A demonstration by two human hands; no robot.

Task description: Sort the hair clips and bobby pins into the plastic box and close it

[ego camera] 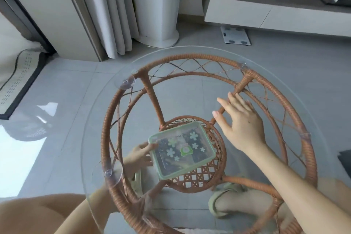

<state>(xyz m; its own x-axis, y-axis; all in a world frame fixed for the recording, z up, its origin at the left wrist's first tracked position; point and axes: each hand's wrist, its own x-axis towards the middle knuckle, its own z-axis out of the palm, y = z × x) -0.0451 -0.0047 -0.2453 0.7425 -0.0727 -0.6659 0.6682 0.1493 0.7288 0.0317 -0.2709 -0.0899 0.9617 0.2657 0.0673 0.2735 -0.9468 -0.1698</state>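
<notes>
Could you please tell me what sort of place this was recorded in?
Most likely a home living room: a low white TV cabinet along the wall, long curtains, and a glass-topped rattan table on a tiled floor.

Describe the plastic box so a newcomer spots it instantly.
Find the round glass-topped rattan table. Under the glass, over its woven centre shelf, sits the plastic box, its left edge held by the left hand. It is the only clear rectangular container: green rim, flower stickers on the lid.

Head view, steeply down, near table [190, 51]
</notes>
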